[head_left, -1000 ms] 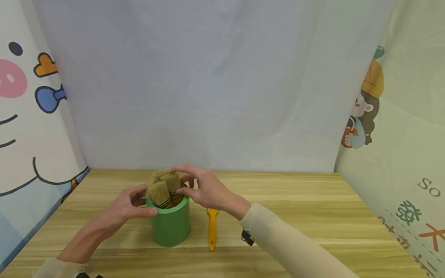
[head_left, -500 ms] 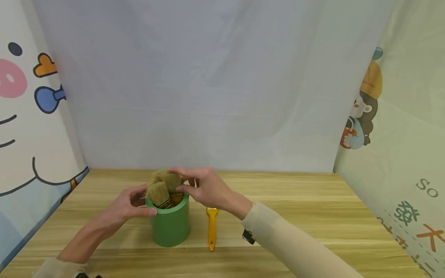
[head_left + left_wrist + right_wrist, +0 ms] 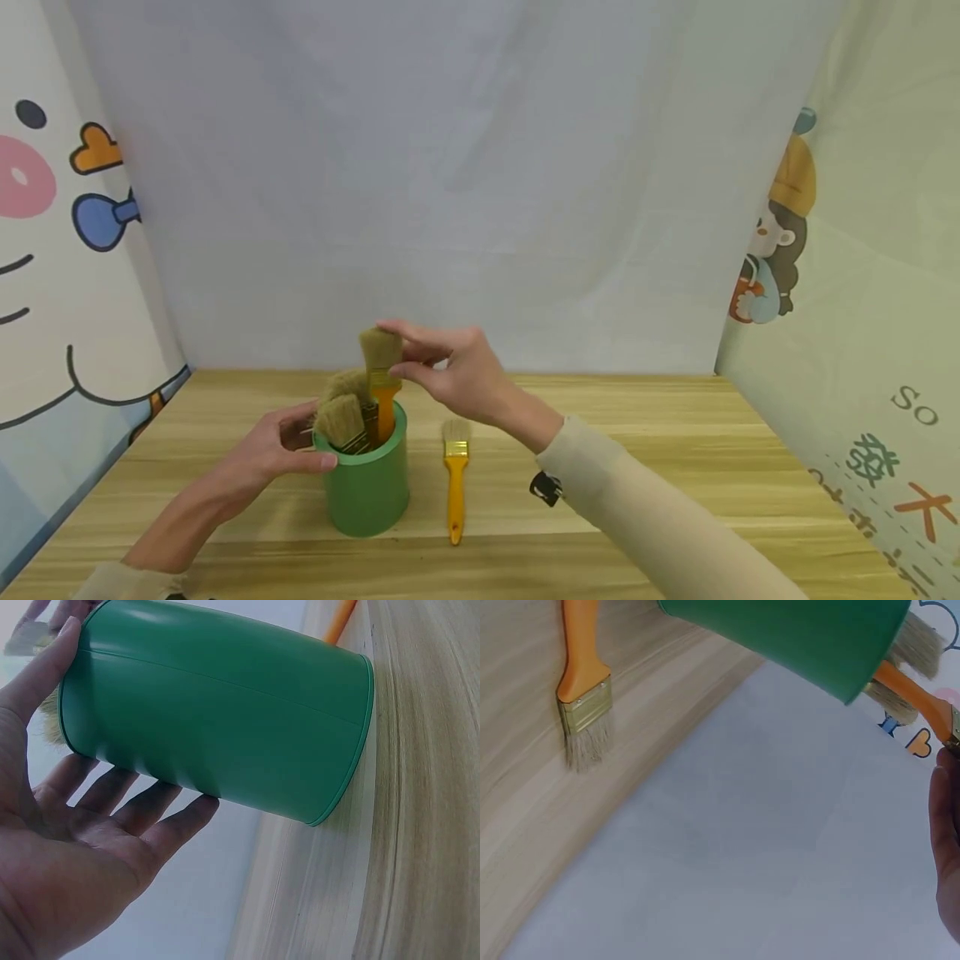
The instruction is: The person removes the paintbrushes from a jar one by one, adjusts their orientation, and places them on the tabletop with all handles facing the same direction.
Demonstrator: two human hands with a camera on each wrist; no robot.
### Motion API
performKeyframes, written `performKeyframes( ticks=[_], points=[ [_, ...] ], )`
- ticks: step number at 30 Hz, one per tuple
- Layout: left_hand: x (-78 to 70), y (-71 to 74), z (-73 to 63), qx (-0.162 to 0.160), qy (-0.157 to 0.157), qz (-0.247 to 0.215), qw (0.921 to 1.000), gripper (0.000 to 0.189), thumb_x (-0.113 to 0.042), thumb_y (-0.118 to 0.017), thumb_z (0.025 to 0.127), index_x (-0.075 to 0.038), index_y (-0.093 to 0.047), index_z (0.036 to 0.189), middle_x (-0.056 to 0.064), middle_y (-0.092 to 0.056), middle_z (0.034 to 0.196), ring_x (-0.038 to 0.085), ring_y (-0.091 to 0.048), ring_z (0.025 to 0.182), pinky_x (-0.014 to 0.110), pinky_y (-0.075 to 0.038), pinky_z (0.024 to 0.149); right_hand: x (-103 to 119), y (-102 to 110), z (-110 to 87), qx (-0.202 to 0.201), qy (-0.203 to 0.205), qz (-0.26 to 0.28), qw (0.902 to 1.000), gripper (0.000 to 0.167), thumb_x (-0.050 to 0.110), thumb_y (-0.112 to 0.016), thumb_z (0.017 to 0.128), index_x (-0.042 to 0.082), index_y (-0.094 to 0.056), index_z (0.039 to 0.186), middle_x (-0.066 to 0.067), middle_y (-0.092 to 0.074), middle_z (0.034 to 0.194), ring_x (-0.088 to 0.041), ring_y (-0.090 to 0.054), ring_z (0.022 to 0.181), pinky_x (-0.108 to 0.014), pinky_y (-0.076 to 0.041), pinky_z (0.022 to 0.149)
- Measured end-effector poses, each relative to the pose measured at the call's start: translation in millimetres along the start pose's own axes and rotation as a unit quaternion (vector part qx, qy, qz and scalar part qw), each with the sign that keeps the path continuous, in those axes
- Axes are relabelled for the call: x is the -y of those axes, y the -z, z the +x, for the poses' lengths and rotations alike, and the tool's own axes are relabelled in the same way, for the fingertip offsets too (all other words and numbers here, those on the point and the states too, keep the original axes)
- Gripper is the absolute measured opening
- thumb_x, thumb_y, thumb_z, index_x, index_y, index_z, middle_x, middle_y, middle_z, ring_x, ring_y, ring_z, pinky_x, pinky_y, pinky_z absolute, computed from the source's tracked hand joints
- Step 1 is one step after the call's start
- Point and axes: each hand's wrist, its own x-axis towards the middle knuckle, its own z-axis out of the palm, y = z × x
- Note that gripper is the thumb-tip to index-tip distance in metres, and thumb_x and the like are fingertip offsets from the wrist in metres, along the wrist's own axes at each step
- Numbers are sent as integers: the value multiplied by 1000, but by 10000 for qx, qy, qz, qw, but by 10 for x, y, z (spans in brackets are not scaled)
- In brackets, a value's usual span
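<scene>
A green cylindrical container [image 3: 367,500] stands upright on the wooden table with several bristle-up paintbrushes [image 3: 341,419] in it. My left hand [image 3: 262,450] grips it near the rim, thumb at the near side; in the left wrist view the fingers [image 3: 146,810] lie against its wall. Over the container's right side, my right hand [image 3: 465,375] pinches a paintbrush [image 3: 385,383] by its bristle end and metal band. That brush's orange handle points down, its lower end hidden inside the container. Another orange-handled paintbrush [image 3: 455,492] lies on the table right of the container.
The wooden table [image 3: 637,483] extends to both sides. A pale grey cloth [image 3: 450,208] hangs behind it. Printed cloths flank it at the left [image 3: 75,317] and right [image 3: 847,350].
My right hand has risen, drawing one paintbrush partly up out of the container so that its orange handle shows. The left hand has stayed at the container. The lying brush shows more fully.
</scene>
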Motion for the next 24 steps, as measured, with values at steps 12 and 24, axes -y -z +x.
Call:
performKeyframes(
  ticks=[12, 24],
  points=[
    [0, -6, 20, -45, 151, 79, 9998, 86, -19, -75, 98, 6, -27, 164, 30, -44, 156, 46, -50, 138, 37, -55, 95, 216, 345, 127, -346, -138, 298, 9989, 52, -4, -79, 92, -2, -65, 142, -8, -80, 95, -10, -76, 83, -35, -62, 75],
    [-3, -15, 9, -90, 68, 106, 9999, 78, -15, -74, 98, 3, -34, 162, 25, -51, 152, 29, -59, 129, 40, -55, 95, 266, 561, 29, -338, -557, 527, 9965, 53, -8, -76, 93, -2, -63, 144, -10, -80, 98, -17, -77, 87, -37, -62, 76]
  ],
)
